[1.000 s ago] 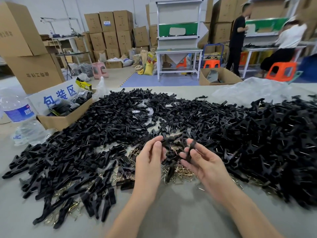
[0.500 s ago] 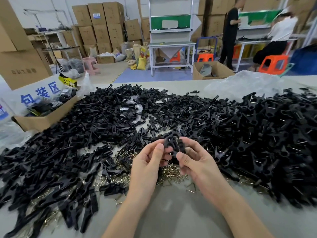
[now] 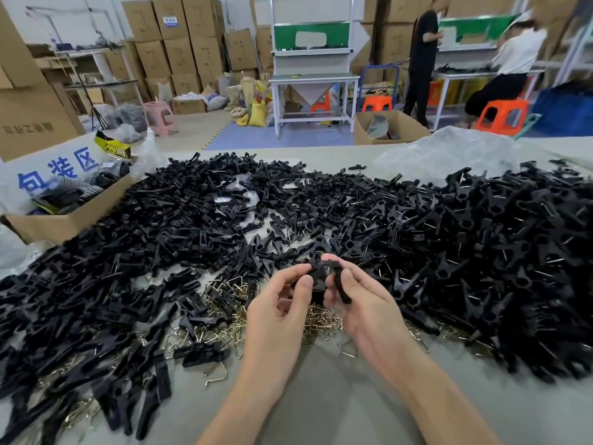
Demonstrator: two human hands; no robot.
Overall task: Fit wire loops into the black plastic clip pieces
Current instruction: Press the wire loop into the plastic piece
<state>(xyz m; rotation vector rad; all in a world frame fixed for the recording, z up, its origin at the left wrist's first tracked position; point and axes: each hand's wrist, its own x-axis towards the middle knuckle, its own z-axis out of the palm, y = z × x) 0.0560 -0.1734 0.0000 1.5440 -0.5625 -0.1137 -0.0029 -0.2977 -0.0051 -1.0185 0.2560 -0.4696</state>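
Both hands meet above the table's middle, holding black plastic clip pieces between them. My left hand [image 3: 282, 303] pinches one black clip piece [image 3: 316, 279] with thumb and fingertips. My right hand [image 3: 362, 303] grips another black clip piece [image 3: 340, 287] that lies across its fingers. A glint of wire shows between the two pieces. Under the hands lies a heap of brass-coloured wire loops [image 3: 224, 326]. A huge pile of loose black clip pieces [image 3: 449, 245] covers the grey table [image 3: 321, 406] around them.
An open cardboard box [image 3: 64, 216] with a blue-lettered sign stands at the left edge. A crumpled clear plastic bag [image 3: 442, 152] lies at the far right. Stacked cartons, workbenches, orange stools and two people are beyond the table.
The hands have come closer together, bringing the two clip pieces against each other. The view has shifted slightly left and forward.
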